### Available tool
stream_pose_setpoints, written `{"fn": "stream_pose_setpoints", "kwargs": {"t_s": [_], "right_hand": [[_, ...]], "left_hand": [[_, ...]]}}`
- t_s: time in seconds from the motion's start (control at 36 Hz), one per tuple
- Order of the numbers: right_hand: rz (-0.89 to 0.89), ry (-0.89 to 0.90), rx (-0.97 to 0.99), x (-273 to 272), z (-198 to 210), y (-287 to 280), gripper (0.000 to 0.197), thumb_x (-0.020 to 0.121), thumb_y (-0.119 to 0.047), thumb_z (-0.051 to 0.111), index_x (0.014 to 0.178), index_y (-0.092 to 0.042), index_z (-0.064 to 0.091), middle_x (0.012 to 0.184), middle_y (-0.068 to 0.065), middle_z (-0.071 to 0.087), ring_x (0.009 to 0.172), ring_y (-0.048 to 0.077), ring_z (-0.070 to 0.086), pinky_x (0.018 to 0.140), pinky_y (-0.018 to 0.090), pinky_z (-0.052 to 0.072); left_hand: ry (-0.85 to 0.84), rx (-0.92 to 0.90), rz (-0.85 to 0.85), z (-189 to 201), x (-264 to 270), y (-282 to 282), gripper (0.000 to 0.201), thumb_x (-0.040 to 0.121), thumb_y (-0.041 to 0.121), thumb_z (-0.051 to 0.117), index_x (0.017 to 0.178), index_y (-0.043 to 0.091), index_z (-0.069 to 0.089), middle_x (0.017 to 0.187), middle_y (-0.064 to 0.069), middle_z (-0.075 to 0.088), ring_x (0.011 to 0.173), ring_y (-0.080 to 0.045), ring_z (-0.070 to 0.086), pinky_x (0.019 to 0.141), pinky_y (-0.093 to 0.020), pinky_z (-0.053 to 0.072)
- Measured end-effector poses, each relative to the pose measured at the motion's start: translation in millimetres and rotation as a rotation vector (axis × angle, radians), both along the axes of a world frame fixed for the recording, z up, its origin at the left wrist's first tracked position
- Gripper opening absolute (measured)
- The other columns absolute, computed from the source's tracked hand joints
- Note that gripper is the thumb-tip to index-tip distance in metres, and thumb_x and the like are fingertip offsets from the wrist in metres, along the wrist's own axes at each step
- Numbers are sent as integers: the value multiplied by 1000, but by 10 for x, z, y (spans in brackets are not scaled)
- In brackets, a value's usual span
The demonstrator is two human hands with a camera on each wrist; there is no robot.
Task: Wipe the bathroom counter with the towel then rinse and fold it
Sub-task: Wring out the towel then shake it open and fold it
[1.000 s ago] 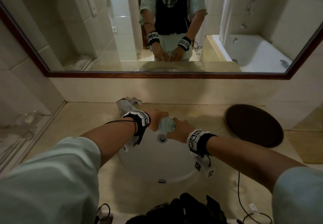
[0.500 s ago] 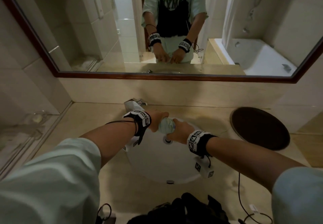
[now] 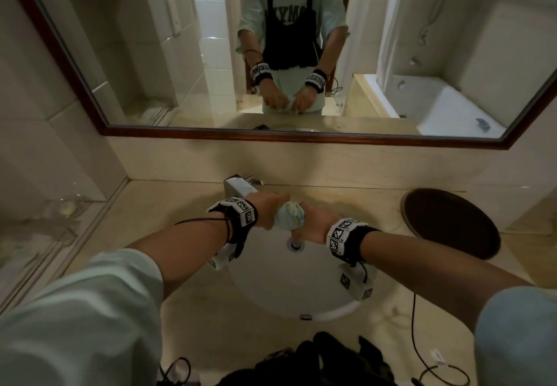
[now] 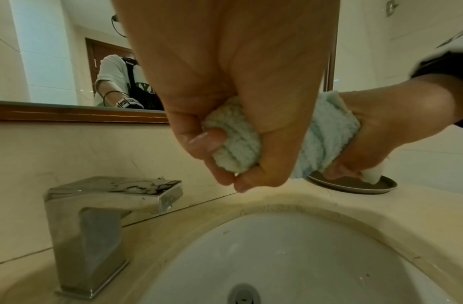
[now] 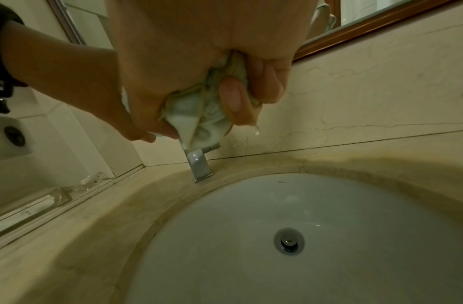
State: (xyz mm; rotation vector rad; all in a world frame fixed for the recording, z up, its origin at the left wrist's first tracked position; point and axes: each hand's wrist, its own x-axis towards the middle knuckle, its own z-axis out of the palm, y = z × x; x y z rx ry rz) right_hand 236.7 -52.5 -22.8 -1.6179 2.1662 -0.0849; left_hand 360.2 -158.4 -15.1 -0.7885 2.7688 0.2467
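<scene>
A small pale blue towel [image 3: 290,215] is bunched into a tight roll above the white sink basin [image 3: 271,289]. My left hand [image 3: 266,209] grips its left end, fingers curled round the ribbed cloth [image 4: 241,152]. My right hand [image 3: 315,222] grips the other end, squeezing the crumpled towel [image 5: 202,115]. A drop of water hangs under my right fingers [image 5: 235,102]. The beige stone counter [image 3: 156,213] surrounds the basin. The drain [image 5: 289,242] lies below the hands.
A square chrome faucet [image 4: 95,216] stands at the back left of the basin, not running. A dark round tray [image 3: 452,222] sits on the counter to the right. A wood-framed mirror [image 3: 301,138] runs along the back wall. A glass dish [image 3: 67,207] is at far left.
Both hands stay clenched on the rolled towel over the basin, shifted very little. The head view has tilted a little, showing more of the mirror.
</scene>
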Motion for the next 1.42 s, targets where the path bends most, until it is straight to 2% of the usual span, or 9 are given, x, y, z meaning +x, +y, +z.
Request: {"fn": "stream_pose_setpoints", "kwargs": {"t_s": [0.17, 0.36, 0.5, 0.61, 0.72, 0.83, 0.94, 1.08, 1.42], "right_hand": [[11, -23, -30, 22, 29, -110, 23, 71, -30, 70, 77, -9, 64, 75, 8, 62, 69, 25, 61, 58, 29, 51], [-69, -207, -9, -118, 105, -95, 41, 72, -24, 80, 106, -10, 61, 97, 11, 66, 86, 28, 66, 76, 42, 58], [-132, -382, -181, -250, 140, -50, 58, 75, -17, 80, 126, -14, 53, 106, -4, 57, 95, 14, 56, 82, 25, 44], [-205, -527, -218, -300, 147, -68, 41, 75, -19, 81, 108, -25, 59, 98, -8, 66, 82, 3, 64, 79, 29, 52], [-368, -613, -257, -306, 141, -89, 39, 71, -29, 84, 99, -18, 58, 94, 3, 68, 72, 15, 65, 68, 32, 56], [-441, -621, -337, -315, 97, -71, 42, 72, -24, 84, 100, -20, 53, 103, 5, 67, 84, 19, 64, 78, 38, 56], [-475, -621, -371, -330, 10, -54, 45, 70, -26, 84, 102, -22, 52, 107, 4, 66, 91, 20, 65, 84, 40, 56], [-582, -578, -336, -306, -54, -87, 50, 73, -35, 82, 109, -19, 52, 100, 1, 66, 77, 16, 62, 53, 27, 50], [-596, -495, -356, -310, -132, 46, 43, 76, -34, 78, 112, -17, 62, 109, 3, 69, 101, 21, 65, 92, 45, 51]], "left_hand": [[137, 42, 11, -46, 81, -75, 49, 72, 8, 72, 114, 15, 47, 111, -8, 60, 101, -28, 60, 77, -35, 49], [350, 247, 126, -199, 93, -214, 67, 61, 8, 80, 120, 15, 49, 118, -6, 58, 107, -24, 56, 87, -33, 48], [586, 718, 442, -189, 107, -350, 66, 68, -5, 76, 126, 5, 46, 107, -3, 56, 98, -18, 53, 71, -22, 46], [669, 1121, 464, -75, 88, -344, 46, 80, -23, 48, 121, 0, 48, 96, -6, 60, 82, -13, 60, 58, -15, 50], [710, 1169, 484, -49, 25, -353, 43, 87, -18, 38, 131, -16, 37, 133, -38, 43, 125, -46, 44, 99, -40, 44], [781, 1408, 571, -105, 7, -394, 29, 90, -3, 50, 119, -4, 49, 145, -29, 36, 131, -41, 41, 97, -35, 48], [783, 1694, 583, -104, -30, -427, 56, 82, 11, 66, 135, 11, 48, 136, -18, 51, 118, -39, 56, 105, -53, 40], [845, 1750, 619, -110, -121, -444, 59, 83, -1, 66, 134, 19, 46, 133, -15, 56, 112, -36, 61, 89, -49, 53], [837, 1660, 515, -273, -319, -376, 32, 87, 12, 67, 117, 19, 60, 109, -4, 69, 94, -20, 66, 89, -34, 48]]}}
